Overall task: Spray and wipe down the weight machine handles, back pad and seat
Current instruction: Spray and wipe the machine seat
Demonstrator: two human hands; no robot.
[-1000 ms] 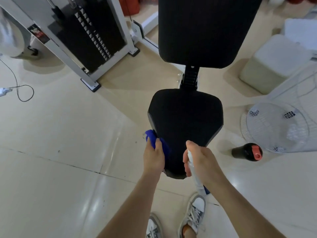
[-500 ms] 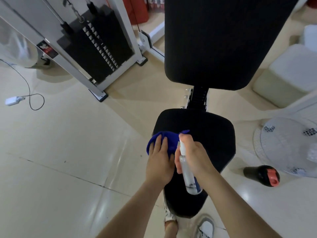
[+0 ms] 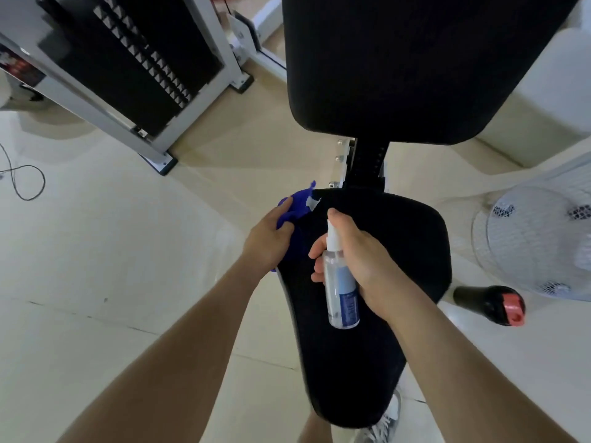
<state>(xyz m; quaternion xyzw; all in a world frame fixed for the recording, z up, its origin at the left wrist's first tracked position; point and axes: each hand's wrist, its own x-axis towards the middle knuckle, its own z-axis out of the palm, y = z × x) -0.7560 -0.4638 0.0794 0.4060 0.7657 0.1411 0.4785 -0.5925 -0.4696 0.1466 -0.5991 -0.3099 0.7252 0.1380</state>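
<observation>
- The right hand (image 3: 361, 260) has its grip clamped round the spray bottle (image 3: 340, 289). Its fingers wrap the clear body and its forefinger sits on top of the white nozzle, which points forward over the seat (image 3: 412, 251).
- The left hand (image 3: 268, 238) has its grip closed over a bunched blue cloth (image 3: 295, 203), held against the seat's left rear corner, just beside the bottle hand.
- Progress, as a judgement: work is on the seat, with spraying and wiping close together. I cannot tell whether the dark vinyl is wet or how much of it has been wiped.
- The back pad (image 3: 399, 65) stands above and behind the seat with neither hand on it, and I cannot tell whether it has been cleaned. The handles are out of view, so they count as unknown too.
- Edges: the cloth sits right at the seat's rim, so a stroke further left would run off it. The seat's broad right half and narrow front end are uncovered.
- Room: the floor (image 3: 96, 251) to the left lies open as far as the weight stack frame (image 3: 128, 59) and a loose cable (image 3: 25, 183).
- The right is tighter, with a dark bottle (image 3: 489, 303) lying on the floor near the seat and a white fan (image 3: 537, 238) just beyond it.
</observation>
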